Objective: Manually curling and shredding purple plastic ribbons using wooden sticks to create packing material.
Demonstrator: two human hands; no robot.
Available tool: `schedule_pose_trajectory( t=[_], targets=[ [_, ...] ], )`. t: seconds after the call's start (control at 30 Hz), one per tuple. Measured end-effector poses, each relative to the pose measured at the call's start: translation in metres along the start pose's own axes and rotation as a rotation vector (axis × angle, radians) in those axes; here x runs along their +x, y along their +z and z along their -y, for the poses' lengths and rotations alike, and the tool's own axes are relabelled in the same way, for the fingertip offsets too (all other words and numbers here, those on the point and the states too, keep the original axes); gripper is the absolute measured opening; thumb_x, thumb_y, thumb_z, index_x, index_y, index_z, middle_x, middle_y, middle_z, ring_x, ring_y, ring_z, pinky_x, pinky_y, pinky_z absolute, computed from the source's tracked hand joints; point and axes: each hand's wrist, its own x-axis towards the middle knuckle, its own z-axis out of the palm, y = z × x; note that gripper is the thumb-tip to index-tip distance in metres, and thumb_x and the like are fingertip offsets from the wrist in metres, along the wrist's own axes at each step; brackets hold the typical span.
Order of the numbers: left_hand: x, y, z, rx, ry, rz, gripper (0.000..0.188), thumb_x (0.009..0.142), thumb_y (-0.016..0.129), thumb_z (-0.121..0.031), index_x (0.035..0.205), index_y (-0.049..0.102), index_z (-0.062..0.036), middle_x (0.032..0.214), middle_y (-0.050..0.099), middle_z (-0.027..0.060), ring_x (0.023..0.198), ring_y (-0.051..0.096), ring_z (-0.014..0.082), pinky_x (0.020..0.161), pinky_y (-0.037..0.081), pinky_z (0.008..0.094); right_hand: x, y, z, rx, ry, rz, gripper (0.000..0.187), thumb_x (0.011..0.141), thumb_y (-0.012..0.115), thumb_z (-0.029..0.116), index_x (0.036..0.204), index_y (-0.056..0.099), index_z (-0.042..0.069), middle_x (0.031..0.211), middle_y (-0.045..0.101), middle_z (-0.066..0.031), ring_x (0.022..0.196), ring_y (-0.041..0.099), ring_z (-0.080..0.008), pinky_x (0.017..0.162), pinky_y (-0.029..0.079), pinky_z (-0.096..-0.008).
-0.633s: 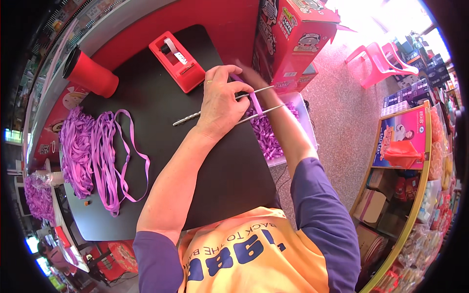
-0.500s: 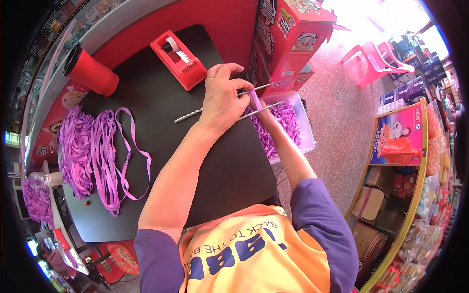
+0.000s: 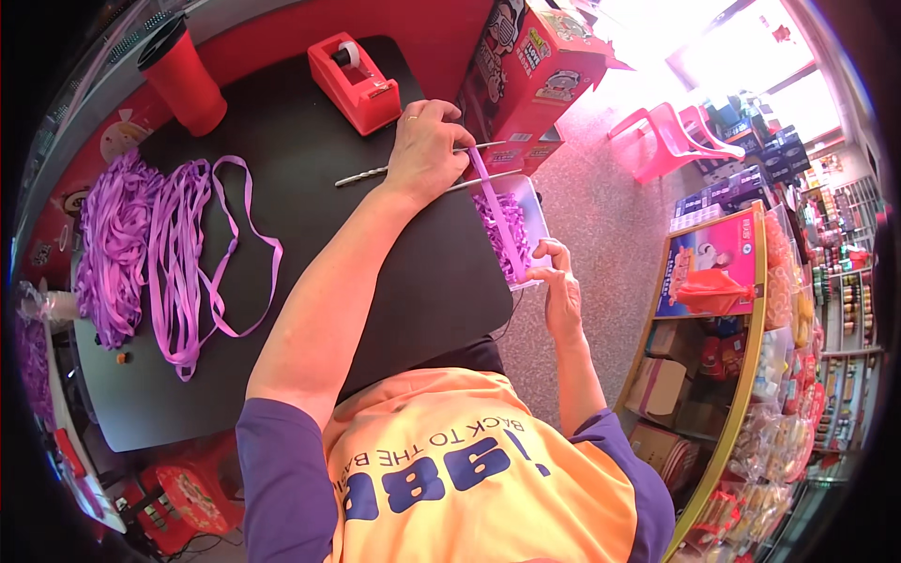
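- Purple ribbon strip runs taut between the two hands, off the table's right edge and above a clear tray of cut purple pieces; its long axis slants from the upper end under the left hand down and slightly rightward to the right hand.
- Against the earlier frames, the right hand has drawn back toward the body, so the strip now shows much longer; before, both hands sat close together at the rods.
- Left hand lies palm down on the black table, fingers curled over two thin metal rods, pinning the strip's upper end there; the forearm stretches straight out from the shoulder.
- Right hand pinches the strip's lower end between thumb and fingertips, wrist bent, elbow tucked near the torso.
- Beyond the left hand's knuckles stands a red tape dispenser; farther left of that grip, a red cup.
- Well left of the left forearm lies a loose heap of purple ribbon.
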Motion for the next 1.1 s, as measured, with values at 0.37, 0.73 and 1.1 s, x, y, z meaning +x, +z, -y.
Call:
schedule_pose_trajectory(
  t=[0.37, 0.73, 1.1],
  targets=[
    [-0.003, 0.000, 0.004, 0.037, -0.011, -0.001, 0.017, 0.064, 0.065, -0.010, 0.078, 0.072, -0.0088, 0.108, 0.058, 0.0077, 0.110, 0.046, 0.0284, 0.096, 0.037, 0.0388, 0.076, 0.006, 0.058, 0.304, -0.138, 0.032, 0.065, 0.095, 0.027, 0.053, 0.084, 0.070, 0.005, 0.147, 0.026, -0.0184, 0.139, 0.014, -0.0304, 0.111, 0.002, -0.0473],
    [-0.002, -0.003, 0.000, 0.057, -0.055, 0.059, 0.014, 0.064, 0.065, -0.011, 0.075, 0.072, -0.0075, 0.108, 0.058, 0.0096, 0.111, 0.045, 0.0282, 0.098, 0.035, 0.0396, 0.248, 0.022, 0.010, 0.436, -0.063, 0.342, 0.071, 0.099, 0.019, 0.047, 0.103, 0.064, -0.007, 0.152, 0.015, -0.0111, 0.142, 0.000, -0.0241, 0.113, -0.001, -0.0365],
    [0.001, -0.003, 0.001, 0.039, -0.056, 0.050, 0.013, 0.063, 0.066, -0.009, 0.074, 0.070, -0.0037, 0.104, 0.058, 0.0076, 0.109, 0.045, 0.0284, 0.097, 0.036, 0.0377, 0.256, 0.045, -0.064, 0.475, 0.212, 0.371, 0.064, 0.100, 0.021, 0.045, 0.123, 0.052, -0.005, 0.148, 0.027, -0.0111, 0.137, 0.022, -0.0205, 0.110, 0.021, -0.0324]
  ],
)
